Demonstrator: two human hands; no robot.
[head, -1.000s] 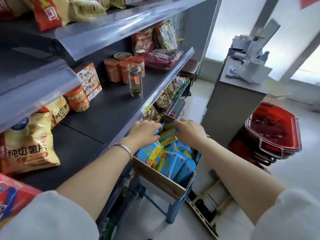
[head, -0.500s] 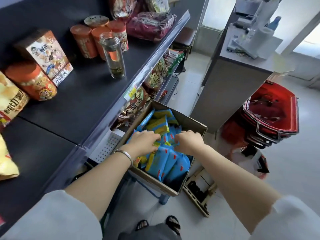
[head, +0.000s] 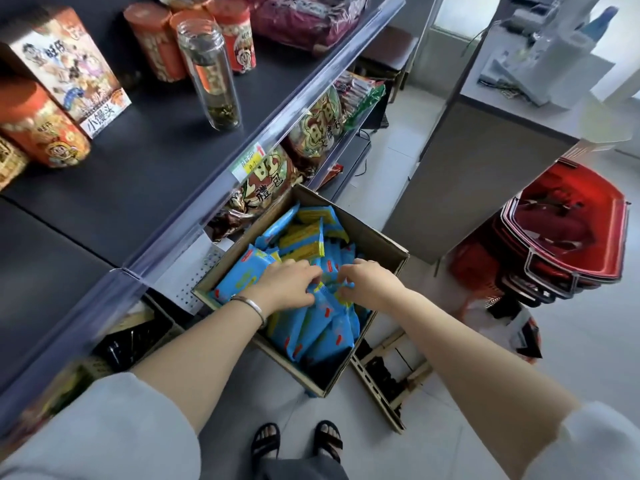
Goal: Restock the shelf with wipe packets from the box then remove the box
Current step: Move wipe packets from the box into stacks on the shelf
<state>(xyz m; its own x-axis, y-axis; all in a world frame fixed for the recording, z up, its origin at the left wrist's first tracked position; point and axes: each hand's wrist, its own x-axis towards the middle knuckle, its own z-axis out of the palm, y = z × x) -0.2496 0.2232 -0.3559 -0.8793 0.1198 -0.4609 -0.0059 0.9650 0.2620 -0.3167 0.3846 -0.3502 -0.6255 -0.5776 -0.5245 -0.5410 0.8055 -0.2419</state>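
**Pickup step, early in restock**

Location: open cardboard box (head: 377, 237) sits just in front of the lower shelving, below the front edge of the dark shelf (head: 138, 161). What carries the box is hidden. Inside stand wipe packets (head: 325, 327), blue with yellow, mostly on edge and filling most of it. No packets are visible on the shelf, so the restock is judged barely begun.

Grip of left hand (head: 287, 284): closed, fingers curled down over packet tops near the middle of the box. Grip of right hand (head: 369, 284): closed too, fingertips pinching the top edge of a packet just beside the left. The number of packets held by each hand cannot be told.

Step in hand (judgement): gather 1 bundle and lift it out.

Notes for doing it well:
- Press the 2 hands toward each other so the packets stay in 1 flat stack.
- Hold low on the packet bodies, not the crimped edges. The film looks slick and will likely slide.
- Lift straight up, clear of the box wall, so the box is not dragged or tipped.
- Set down on the bare patch toward the front edge of the shelf, apart from the tall glass jar (head: 211, 74), which looks easy to knock.
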